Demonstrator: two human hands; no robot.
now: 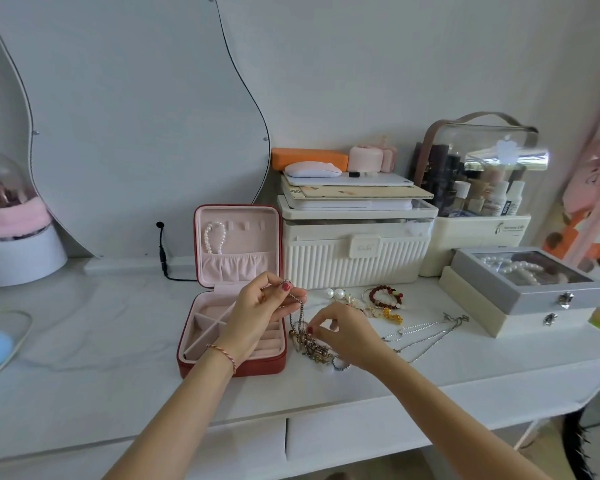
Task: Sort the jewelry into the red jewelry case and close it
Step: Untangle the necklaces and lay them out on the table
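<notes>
- Red square jewelry case [253, 367] with pink lining sits open on the white desk [101, 341], lid upright against the mirror side.
- White pearl bracelet [214, 237] hangs on the hooks inside the lid; the base compartments look bare as far as I can see, partly hidden by the left forearm.
- Left hand [260, 306] is over the right edge of the case, grip closed: thumb and fingers pinch the upper end of a dark beaded metal chain [300, 311].
- Chain drops down into a tangled pile of mixed metal jewelry [314, 346] lying on the desk just right of the case.
- Right hand [343, 332] is just beside the pile, grip closed on the chain's lower part, thumb and forefinger pinching it where it meets the tangle.
- Further right on the desk: two large white pearl earrings [334, 293], a dark red bead bracelet [387, 296], a gold charm piece [392, 317], thin silver necklaces [426, 336].
- Behind: ribbed cream storage box [354, 258]; grey glass-lidded jewelry box [530, 285] at far right, pearls inside.
</notes>
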